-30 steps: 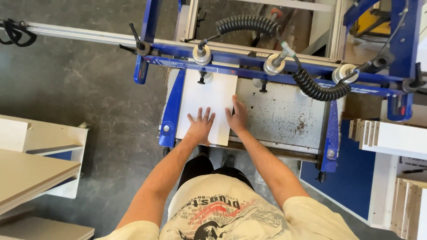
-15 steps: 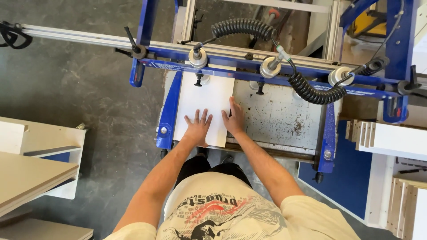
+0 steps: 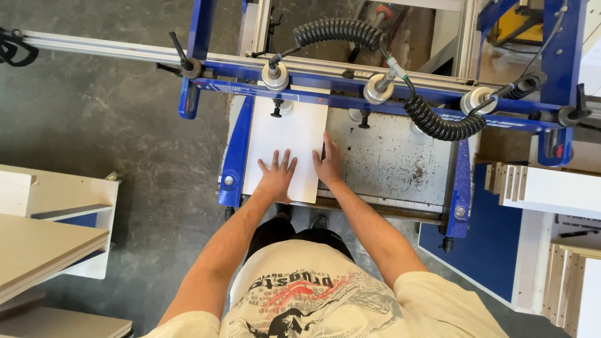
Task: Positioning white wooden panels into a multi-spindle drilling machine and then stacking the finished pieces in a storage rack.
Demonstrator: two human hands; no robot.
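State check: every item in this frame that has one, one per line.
white panel: flat on the machine bed, far end under the blue clamp bar
left hand: open, palm flat on the panel
right hand: open, against the panel's right edge
blue clamp bar: across the bed, over the panel
coiled hose: slack, hanging between cylinders
stacked boards: lying flat at left

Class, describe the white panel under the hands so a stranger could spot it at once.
Find the blue machine frame. On its grey bed lies the white panel, with the left hand flat on it and the right hand at its edge. It alone is clean white.
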